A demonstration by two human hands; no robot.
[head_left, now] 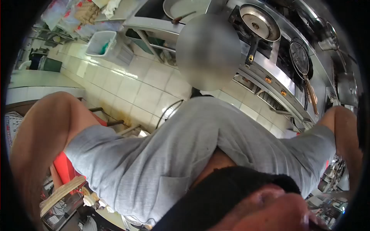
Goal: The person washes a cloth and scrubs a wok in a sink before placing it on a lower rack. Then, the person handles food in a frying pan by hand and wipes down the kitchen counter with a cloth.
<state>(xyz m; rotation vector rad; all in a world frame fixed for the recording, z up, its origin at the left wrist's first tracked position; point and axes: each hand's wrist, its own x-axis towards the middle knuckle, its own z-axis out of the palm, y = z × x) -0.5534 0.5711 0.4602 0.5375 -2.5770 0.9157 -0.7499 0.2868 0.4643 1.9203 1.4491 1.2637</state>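
Observation:
Neither of my hands shows; both forearms run out along the dark rim of the round view. A grey short-sleeved shirt [169, 150] fills the middle of the view. One bent arm [42, 131] is at the left edge, close to a red surface and a strip of wood [61, 195]. The other bent arm [345, 131] is at the right edge, beside the stove side of the room. What the hands hold or touch is hidden.
A frying pan [260, 22] sits on the steel stove [281, 71], near a wire mesh skimmer [299, 57]. A wooden-handled tool [182, 17] lies by a large pan. A grey bin [119, 48] stands on the tiled floor [127, 86]. A round blur covers part of the stove front.

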